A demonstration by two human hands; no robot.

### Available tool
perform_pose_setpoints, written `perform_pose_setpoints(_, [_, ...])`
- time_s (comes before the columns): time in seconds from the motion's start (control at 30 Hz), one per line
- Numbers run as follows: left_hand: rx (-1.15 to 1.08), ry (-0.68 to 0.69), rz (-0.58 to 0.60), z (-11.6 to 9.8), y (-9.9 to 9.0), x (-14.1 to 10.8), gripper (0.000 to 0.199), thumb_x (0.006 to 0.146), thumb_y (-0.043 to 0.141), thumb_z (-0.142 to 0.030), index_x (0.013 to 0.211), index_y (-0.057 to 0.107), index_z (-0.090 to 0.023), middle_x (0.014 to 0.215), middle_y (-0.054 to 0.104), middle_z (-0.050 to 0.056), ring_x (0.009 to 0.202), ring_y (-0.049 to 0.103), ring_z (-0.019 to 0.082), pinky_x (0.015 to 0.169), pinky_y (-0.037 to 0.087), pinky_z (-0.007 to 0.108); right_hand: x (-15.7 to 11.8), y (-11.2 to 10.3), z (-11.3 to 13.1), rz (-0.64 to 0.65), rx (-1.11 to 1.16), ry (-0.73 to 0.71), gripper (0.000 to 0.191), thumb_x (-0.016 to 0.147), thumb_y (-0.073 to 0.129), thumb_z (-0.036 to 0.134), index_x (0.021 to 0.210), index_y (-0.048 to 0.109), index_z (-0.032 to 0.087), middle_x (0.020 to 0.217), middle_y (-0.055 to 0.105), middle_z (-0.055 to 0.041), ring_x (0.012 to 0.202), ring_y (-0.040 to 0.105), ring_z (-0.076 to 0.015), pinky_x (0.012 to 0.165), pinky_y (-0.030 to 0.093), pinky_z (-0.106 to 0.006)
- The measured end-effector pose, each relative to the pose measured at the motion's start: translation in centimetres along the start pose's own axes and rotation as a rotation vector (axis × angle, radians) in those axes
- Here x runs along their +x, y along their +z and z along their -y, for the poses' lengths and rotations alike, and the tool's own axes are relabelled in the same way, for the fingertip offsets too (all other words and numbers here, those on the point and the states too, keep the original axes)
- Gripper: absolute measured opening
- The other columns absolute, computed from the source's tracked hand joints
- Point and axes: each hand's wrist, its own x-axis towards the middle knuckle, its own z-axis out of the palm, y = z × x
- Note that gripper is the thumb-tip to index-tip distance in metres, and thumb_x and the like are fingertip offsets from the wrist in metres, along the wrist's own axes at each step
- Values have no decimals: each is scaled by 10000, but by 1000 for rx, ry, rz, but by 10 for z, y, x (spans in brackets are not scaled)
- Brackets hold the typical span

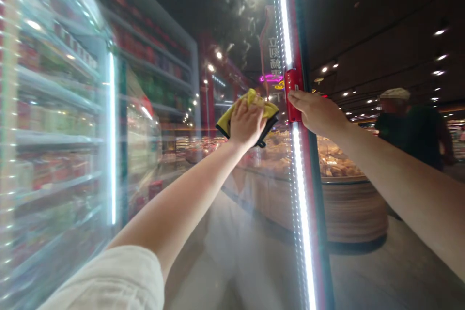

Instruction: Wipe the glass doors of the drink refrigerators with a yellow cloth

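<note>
A glass door [254, 193] with a red frame and a bright light strip stands in front of me. My left hand [247, 118] presses a yellow cloth [225, 120] with a dark edge flat against the glass, its fingers bent over the fabric. To the right, my right hand [317, 110] rests on the red handle piece [293, 94] of the door frame, fingertips on its face and the thumb side hidden.
Lit shelves [58, 135] of packaged goods line the left side, blurred. Beyond the door stands a rounded wood-sided display counter [354, 210] heaped with goods. A person [409, 128] in dark clothes and a light cap is at the right.
</note>
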Motion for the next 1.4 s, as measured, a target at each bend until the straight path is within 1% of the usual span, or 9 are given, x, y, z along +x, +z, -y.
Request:
perform_pose_setpoints(0.13, [43,-124,-76,5,-5,-18,550,999,448,-310,1532,412,-178,1633,375,95,1564,198,311,1295,167,549,0,7,3,-16,-3,17,621,882,443,66,1486,515,194,1499,565,-91,1407,505,-268,1155,462,-480])
perform_pose_setpoints(0.33, [38,341,164,-19,1,-71,529,1005,454,-358,1515,447,-217,1622,405,50,1547,262,282,1290,193,506,14,12,46,-60,78,-5,550,893,462,76,1412,606,184,1442,616,-102,1438,462,-308,1190,413,-524])
perform_pose_setpoints(0.5, [152,-1,62,46,-38,-47,534,1018,420,-364,1542,410,-261,1622,404,42,1547,265,273,1291,163,530,25,8,77,-147,87,-18,445,925,444,85,1296,686,130,1373,665,-130,1385,530,-301,1165,443,-506])
perform_pose_setpoints(0.63, [242,-199,-30,73,-60,-94,552,1020,419,-351,1559,373,-245,1631,388,45,1546,267,274,1284,207,517,28,6,91,-215,126,-13,417,916,468,95,1247,714,159,1351,683,-103,1375,544,-289,1157,460,-490])
perform_pose_setpoints(0.77, [249,27,125,49,-59,-154,555,1011,440,-364,1552,393,-250,1643,366,24,1557,232,283,1282,212,513,39,9,121,-234,206,-45,405,930,445,118,1220,728,135,1323,696,-125,1356,560,-311,1128,486,-509])
perform_pose_setpoints(0.9, [237,109,210,54,-61,-142,557,1012,437,-422,1549,407,-275,1644,360,-7,1558,233,252,1292,196,479,61,13,158,-239,235,-109,405,922,447,97,1208,732,131,1310,703,-129,1328,586,-319,1124,484,-516])
perform_pose_setpoints(1.13, [355,-413,-115,145,-106,-151,588,1023,410,-304,1597,282,-301,1617,412,54,1514,347,243,1242,299,526,74,25,179,-291,249,-192,408,921,436,101,1195,737,74,1266,721,-151,1290,618,-320,1114,504,-469])
perform_pose_setpoints(1.3, [339,-271,106,121,-116,-238,612,992,472,-292,1585,324,-264,1644,360,63,1546,266,278,1262,253,538,76,39,210,-214,319,-219,396,915,475,95,1217,731,97,1298,704,-156,1302,609,-308,1138,481,-462])
perform_pose_setpoints(1.4, [307,-199,225,111,-119,-239,593,991,486,-317,1569,363,-264,1648,354,45,1561,222,262,1283,199,511,87,45,242,-151,364,-243,431,911,472,66,1274,702,109,1373,658,-152,1374,540,-305,1168,443,-475])
